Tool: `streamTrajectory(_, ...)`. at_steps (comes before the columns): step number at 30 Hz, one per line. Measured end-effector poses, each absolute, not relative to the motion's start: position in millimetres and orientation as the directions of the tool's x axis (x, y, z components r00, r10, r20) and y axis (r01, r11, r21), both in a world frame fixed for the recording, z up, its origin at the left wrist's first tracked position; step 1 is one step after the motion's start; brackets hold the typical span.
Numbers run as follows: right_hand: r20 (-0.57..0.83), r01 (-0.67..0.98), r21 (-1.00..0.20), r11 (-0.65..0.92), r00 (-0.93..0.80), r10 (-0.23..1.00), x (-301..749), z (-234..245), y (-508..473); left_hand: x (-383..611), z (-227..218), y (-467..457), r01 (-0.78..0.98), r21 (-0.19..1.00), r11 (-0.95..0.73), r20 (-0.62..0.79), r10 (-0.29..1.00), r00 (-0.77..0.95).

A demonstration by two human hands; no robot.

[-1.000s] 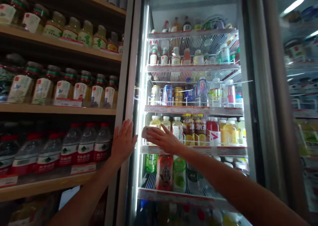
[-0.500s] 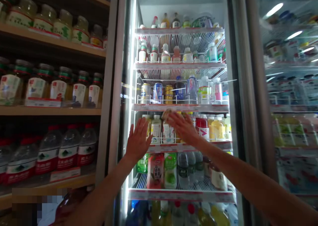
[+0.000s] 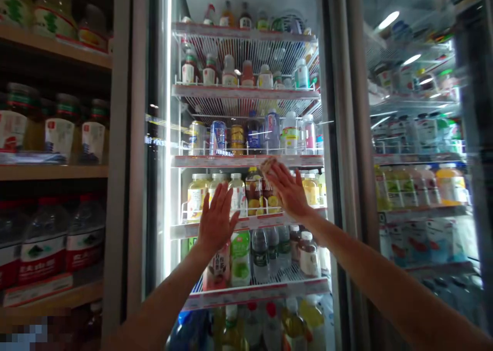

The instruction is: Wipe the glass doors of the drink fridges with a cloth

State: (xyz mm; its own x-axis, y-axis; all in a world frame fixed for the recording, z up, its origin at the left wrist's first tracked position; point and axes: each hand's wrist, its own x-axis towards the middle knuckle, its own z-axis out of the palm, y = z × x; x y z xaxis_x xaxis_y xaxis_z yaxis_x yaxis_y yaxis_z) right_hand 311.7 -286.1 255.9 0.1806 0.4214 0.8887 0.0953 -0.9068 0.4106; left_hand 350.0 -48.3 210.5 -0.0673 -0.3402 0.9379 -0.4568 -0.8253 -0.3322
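A tall glass fridge door (image 3: 246, 104) stands in front of me, with lit shelves of drinks behind it. My left hand (image 3: 216, 218) is raised at the glass with fingers stretched out flat, holding nothing. Higher and further right, my right hand (image 3: 288, 190) presses a crumpled pale cloth (image 3: 269, 165) flat at the glass under its fingers. Part of the cloth is hidden by those fingers. Bottles with white caps (image 3: 198, 192) show behind my hands, through the door.
To the left, wooden shelves (image 3: 54, 172) hold jars and red-labelled water bottles (image 3: 44, 243). A metal door frame (image 3: 354, 135) runs upright on the right, beside a second glass fridge door (image 3: 419, 135) with drinks behind it. Light reflections streak the glass.
My view has turned to the right, so the shelves and fridge appear further left. Both hands have shifted rightward across the door, the right one with the cloth.
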Motion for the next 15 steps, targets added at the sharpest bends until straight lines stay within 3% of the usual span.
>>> streamTrajectory(2,0.911,0.087,0.363,-0.928,0.174,0.373,311.0,258.5,-288.7,349.2,210.3,-52.9,-0.459,-0.330,-0.825,0.939,-0.336,-0.072)
streamTrajectory(8,0.691,0.223,0.654,-0.723,0.211,0.691,306.3,203.5,-299.1,347.7,201.4,-62.7,-0.471,-0.366,-0.803,0.927,-0.361,-0.105)
streamTrajectory(10,0.754,0.183,0.593,-0.784,0.216,0.621,304.6,207.8,-309.4,346.9,199.5,-65.5,-0.479,-0.371,-0.796,0.924,-0.368,-0.104)
streamTrajectory(13,0.929,0.053,0.324,-0.945,0.169,0.328,303.0,224.3,-326.4,344.9,197.3,-71.0,-0.491,-0.367,-0.790,0.925,-0.367,-0.099)
streamTrajectory(15,0.947,0.031,0.278,-0.960,0.161,0.280,301.0,218.8,-334.6,343.5,194.4,-76.1,-0.495,-0.378,-0.782,0.920,-0.377,-0.107)
